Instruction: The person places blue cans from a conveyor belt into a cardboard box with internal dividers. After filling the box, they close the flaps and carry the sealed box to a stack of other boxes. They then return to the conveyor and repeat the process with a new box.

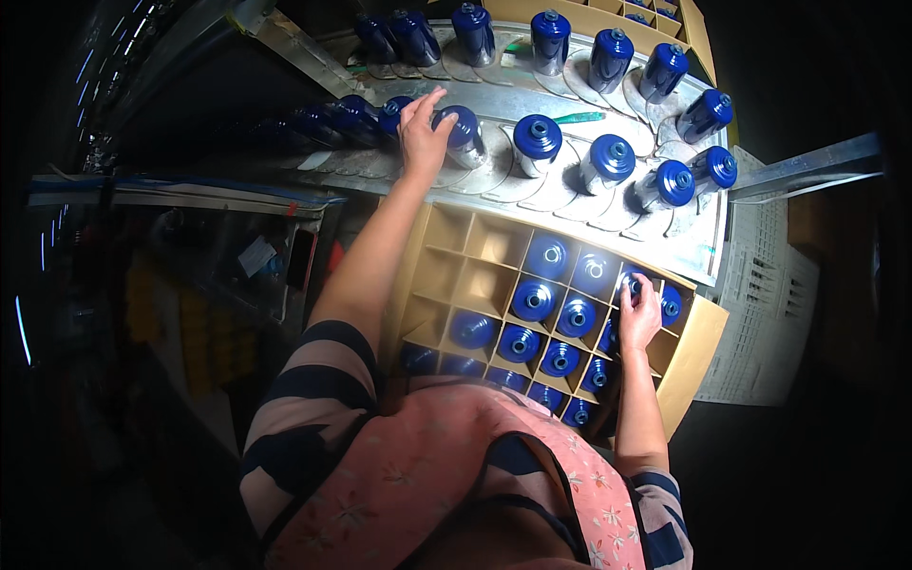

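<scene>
My left hand (424, 141) is stretched out over the conveyor (494, 190), fingers apart. Its thumb is beside the shoulder of a glossy blue glass bottle (463, 128), and I cannot tell whether they touch. More blue bottles, such as one with a short narrow neck (538, 141), stand upright along the curved belt. Lower right, my right hand (640, 316) has its fingers closed around the top of a blue bottle (628, 281) in a compartment of the divided cardboard box (692, 366). The fingers hide part of that bottle.
Blue bottles fill several box compartments; some at the upper left, like this cell (486, 285), hold none. A green strip (579, 118) lies on the conveyor's middle. A metal bar (807, 169) juts out at right. Another divided carton (698, 38) stands behind the belt.
</scene>
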Demonstrator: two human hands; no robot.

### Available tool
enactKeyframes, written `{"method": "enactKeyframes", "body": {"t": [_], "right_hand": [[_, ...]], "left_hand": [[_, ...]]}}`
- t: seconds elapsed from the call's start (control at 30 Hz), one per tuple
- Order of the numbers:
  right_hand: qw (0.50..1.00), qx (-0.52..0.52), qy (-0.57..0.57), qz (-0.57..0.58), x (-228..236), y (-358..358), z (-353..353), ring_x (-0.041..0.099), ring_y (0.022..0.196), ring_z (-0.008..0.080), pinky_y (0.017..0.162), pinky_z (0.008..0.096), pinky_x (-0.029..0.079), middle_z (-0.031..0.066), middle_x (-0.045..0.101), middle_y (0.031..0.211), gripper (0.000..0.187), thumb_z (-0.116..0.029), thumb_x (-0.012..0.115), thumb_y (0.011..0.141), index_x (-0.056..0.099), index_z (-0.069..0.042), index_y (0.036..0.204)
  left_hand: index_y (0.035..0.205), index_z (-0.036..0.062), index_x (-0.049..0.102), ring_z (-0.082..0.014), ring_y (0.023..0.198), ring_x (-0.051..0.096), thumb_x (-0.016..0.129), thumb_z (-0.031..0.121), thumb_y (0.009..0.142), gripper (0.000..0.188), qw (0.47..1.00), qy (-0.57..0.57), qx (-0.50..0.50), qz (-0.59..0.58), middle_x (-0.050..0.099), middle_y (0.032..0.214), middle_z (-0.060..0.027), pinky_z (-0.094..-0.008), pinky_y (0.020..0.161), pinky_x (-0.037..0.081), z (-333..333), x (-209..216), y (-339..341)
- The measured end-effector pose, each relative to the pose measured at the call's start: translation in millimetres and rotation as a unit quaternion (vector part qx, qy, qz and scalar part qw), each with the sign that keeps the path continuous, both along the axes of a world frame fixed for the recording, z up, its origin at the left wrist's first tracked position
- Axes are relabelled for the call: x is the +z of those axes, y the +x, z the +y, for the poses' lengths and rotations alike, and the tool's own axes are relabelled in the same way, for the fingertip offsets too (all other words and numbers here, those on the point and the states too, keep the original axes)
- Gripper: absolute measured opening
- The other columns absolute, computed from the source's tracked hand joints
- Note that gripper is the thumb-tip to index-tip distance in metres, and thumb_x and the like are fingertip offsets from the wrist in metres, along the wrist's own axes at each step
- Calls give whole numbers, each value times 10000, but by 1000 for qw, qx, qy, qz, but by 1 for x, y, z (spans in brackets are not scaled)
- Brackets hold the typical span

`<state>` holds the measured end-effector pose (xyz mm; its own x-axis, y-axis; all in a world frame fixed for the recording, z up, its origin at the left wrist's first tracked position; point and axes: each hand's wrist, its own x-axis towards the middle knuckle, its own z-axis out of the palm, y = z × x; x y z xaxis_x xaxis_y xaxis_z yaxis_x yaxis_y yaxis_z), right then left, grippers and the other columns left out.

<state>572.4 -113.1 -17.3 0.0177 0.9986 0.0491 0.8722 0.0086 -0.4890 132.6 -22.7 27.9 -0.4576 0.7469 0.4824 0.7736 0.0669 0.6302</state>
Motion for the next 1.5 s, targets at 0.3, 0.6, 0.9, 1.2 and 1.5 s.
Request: {"method": "enactKeyframes", "body": {"t": [0.3,0.6,0.9,1.2,1.5], "right_hand": [[999,-13,-31,-16,-6,6,-1,617,813,254,733,359,502,65,658,901,254,-176,700,818,648,-153,1065],[1000,-10,-11,-4,-8,0,-5,609,764,275,705,377,495,81,630,852,264,-202,699,824,645,-170,1081],[1000,-6,-24,9,-7,-3,2,609,757,262,699,378,492,77,634,830,269,-194,699,821,650,-162,1083],[998,-33,-45,-17,-6,0,-2,615,789,265,713,368,498,70,643,852,264,-190,706,808,646,-175,1064],[999,8,41,5,-17,7,6,571,709,243,664,370,468,60,579,759,275,-196,716,815,645,-170,1079]], "left_hand": [[1158,120,663,-247,1113,568,739,195,773,399,980,-82,-141,-112,626,1264,-72,-316,975,436,10,-34,14],[1146,109,657,-255,1117,577,708,183,803,355,975,-81,-152,-138,628,1267,-58,-324,969,439,23,-35,62],[1172,136,661,-258,1089,546,709,98,795,382,993,70,-8,-97,643,1169,-101,-336,964,432,14,11,-6],[1184,118,647,-302,1126,577,766,239,759,457,994,-104,-20,-38,614,1282,-104,-363,976,448,14,-34,-61],[1072,162,678,-299,931,635,747,256,761,333,986,-137,-53,-79,673,1052,-139,-375,794,494,16,-28,-23]]}}
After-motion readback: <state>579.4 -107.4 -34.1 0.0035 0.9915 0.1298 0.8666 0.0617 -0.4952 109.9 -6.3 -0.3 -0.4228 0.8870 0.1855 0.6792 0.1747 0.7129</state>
